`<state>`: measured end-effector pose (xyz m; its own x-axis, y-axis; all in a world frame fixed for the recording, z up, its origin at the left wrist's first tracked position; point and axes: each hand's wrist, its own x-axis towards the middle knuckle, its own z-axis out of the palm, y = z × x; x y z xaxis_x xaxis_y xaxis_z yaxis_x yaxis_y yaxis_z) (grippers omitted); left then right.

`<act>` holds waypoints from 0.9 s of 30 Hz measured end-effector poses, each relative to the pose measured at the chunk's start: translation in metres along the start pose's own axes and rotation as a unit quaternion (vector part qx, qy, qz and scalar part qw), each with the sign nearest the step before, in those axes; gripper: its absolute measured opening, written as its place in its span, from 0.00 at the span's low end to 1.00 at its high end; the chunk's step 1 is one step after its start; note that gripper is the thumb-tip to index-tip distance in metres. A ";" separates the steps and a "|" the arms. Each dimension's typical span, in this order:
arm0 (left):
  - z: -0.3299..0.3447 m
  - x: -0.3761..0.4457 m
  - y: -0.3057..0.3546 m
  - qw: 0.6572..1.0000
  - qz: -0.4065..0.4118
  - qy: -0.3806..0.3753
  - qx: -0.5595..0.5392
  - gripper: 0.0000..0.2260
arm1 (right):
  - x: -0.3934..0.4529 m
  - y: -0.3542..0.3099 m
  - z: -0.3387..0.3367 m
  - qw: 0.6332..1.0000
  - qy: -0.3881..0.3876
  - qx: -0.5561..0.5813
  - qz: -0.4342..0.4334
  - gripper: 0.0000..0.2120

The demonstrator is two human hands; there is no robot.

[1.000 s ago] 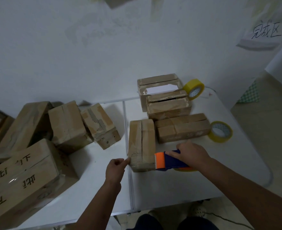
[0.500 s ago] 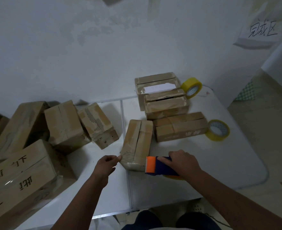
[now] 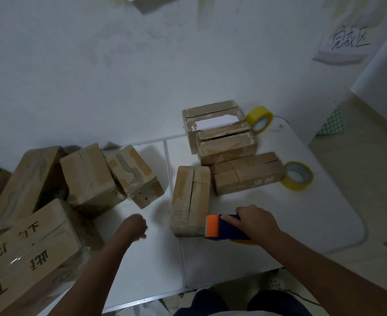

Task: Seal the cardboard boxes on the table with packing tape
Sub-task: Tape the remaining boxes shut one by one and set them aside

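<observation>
Wall sign (image 3: 347, 41) reads 完成区; big box (image 3: 26, 249) shows 此.
</observation>
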<state>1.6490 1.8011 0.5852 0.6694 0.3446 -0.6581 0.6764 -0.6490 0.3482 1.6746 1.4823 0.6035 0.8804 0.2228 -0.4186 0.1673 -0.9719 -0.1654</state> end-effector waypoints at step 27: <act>0.068 0.022 0.046 0.810 0.450 0.136 0.349 0.28 | -0.006 0.032 0.009 0.997 0.041 0.049 -0.033 0.28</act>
<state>1.6737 1.7325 0.5412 0.9026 -0.4064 -0.1420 -0.3988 -0.9136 0.0794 1.6709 1.4510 0.5927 0.9024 0.2760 -0.3308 0.1864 -0.9424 -0.2778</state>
